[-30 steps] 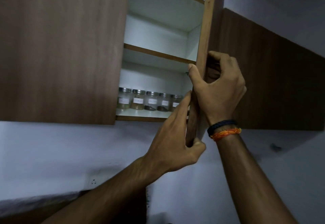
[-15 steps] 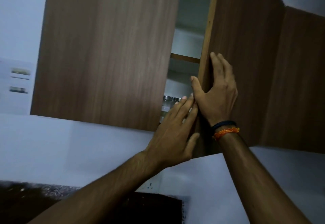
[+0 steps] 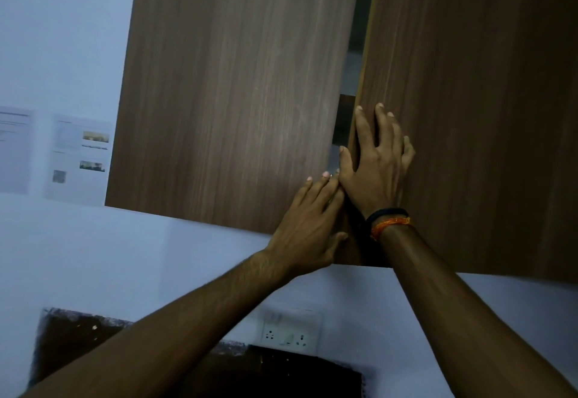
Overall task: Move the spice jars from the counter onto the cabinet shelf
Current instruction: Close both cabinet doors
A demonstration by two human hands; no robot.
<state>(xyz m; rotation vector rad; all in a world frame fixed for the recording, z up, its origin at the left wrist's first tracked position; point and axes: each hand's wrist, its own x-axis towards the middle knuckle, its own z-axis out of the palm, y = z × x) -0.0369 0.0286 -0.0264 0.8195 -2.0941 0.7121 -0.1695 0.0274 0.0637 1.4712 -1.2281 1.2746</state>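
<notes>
The wall cabinet has two brown wood-grain doors. Its right door [image 3: 469,91] is almost shut and leaves a narrow dark gap [image 3: 353,53] beside the left door [image 3: 234,84]. My right hand [image 3: 378,166] lies flat on the right door near its left edge, fingers spread, with a black and an orange band at the wrist. My left hand [image 3: 309,228] rests flat below it, at the doors' lower corner, its fingertips touching the right hand. Neither hand holds anything. The spice jars and the shelf are hidden behind the doors.
White wall around the cabinet. Printed sheets [image 3: 79,160] hang on the wall at left. A white socket plate [image 3: 289,330] sits below the cabinet, above a dark speckled counter backsplash [image 3: 78,341].
The right door has swung from wide open to nearly shut, hiding the row of jars on the shelf. Both hands went from gripping the door's edge to lying flat on its face.
</notes>
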